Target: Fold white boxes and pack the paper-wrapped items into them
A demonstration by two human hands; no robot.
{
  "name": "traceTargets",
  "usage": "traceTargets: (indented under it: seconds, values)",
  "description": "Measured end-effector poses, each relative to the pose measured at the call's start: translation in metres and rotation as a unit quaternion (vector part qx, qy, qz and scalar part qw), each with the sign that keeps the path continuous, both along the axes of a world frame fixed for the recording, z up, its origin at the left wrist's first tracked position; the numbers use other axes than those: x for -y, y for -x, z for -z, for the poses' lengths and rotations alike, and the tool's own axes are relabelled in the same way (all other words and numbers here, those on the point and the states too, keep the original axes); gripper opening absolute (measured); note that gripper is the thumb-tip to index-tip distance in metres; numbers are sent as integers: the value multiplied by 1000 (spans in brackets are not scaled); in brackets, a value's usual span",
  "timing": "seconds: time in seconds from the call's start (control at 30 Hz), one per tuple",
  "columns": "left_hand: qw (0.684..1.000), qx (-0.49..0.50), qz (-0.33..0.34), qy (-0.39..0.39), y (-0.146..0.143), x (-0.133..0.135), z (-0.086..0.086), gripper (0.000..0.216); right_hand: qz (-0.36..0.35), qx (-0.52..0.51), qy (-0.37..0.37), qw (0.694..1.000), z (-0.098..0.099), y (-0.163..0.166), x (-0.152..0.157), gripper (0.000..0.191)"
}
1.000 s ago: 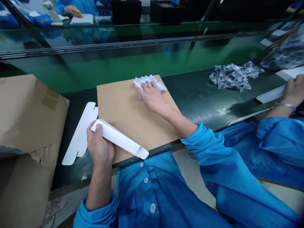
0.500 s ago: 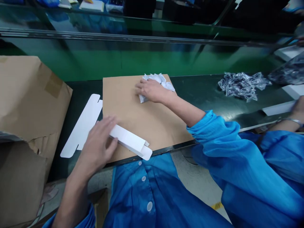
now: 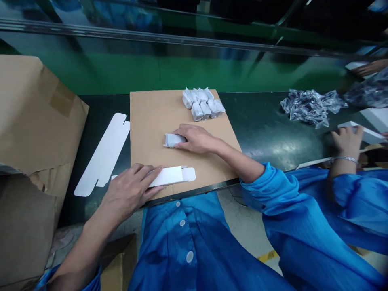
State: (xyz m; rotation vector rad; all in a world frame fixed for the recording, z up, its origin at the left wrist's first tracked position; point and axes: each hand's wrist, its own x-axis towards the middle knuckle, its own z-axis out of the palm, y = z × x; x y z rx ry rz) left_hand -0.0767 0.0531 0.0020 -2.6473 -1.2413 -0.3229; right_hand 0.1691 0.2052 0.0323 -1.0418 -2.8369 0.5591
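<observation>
My left hand grips a long narrow white carton lying near the front edge of the brown cardboard sheet; the carton's right end flap sticks out open. Between the thumb and fingers of my right hand is a small white wrapped packet, held just above or on the sheet; I cannot tell which. Several similar wrapped packets stand grouped at the sheet's far right corner. Left of the sheet lies a flat, unfolded white carton blank.
A large brown cardboard box with a torn edge stands at the left. Clear crumpled plastic bags lie on the dark green bench to the right. A co-worker's hand holds a white carton there. A green wall bounds the back.
My right hand has come away from the group of packets toward me, bringing one packet. My left hand has closed on the white carton, which has turned more level.
</observation>
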Motion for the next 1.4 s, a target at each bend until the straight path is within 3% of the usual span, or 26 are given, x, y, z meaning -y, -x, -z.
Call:
traceTargets:
  seconds: [0.1, 0.2, 0.37, 0.47, 0.53, 0.63, 0.7, 0.77, 0.87, 1.0, 1.1, 1.2, 1.3, 1.4]
  values:
    - [1000, 5, -10, -4, -1, 1, 2, 49, 73, 13, 48, 996, -5, -5, -8, 32]
    - [1000, 11, -21, 3, 0, 1, 4, 51, 175, 9, -21, 984, -7, -11, -6, 37]
    - [1000, 7, 0, -22, 1, 1, 4, 55, 146, -7, -72, 987, 11, -9, 4, 33]
    - [997, 11, 24, -67, 2, 2, 4, 56, 173, -23, -64, 982, 18, -6, 3, 29]
    - [995, 29, 16, -94, 5, 5, 4, 59, 197, -37, -59, 978, 14, -8, 9, 27]
    - [989, 62, -27, -134, 11, 13, 4, 69, 214, -116, -91, 966, -3, -18, 44, 31]
    - [986, 71, -55, -138, 13, 18, 4, 74, 178, -168, -126, 961, -12, -26, 75, 33]
    - [987, 69, -72, -129, 11, 21, 2, 77, 115, -154, -131, 973, -17, -33, 101, 31]
    - [991, 62, -48, -110, 5, 22, -4, 78, 29, -97, -63, 993, -16, -41, 114, 29]
    - [992, 66, -4, -108, -3, 23, -10, 79, -20, -148, 5, 989, -16, -42, 107, 33]
    - [989, 76, -15, -127, -6, 25, -11, 81, 33, -207, 7, 978, -24, -36, 111, 43]
    - [986, 77, -44, -142, -8, 27, -10, 80, 81, -260, 126, 954, -33, -28, 121, 55]
    - [983, 66, -72, -157, -9, 27, -8, 81, 120, -305, 270, 905, -32, -25, 122, 64]
    - [980, 68, -95, -161, -12, 24, -6, 80, 189, -372, 279, 865, -24, -24, 118, 62]
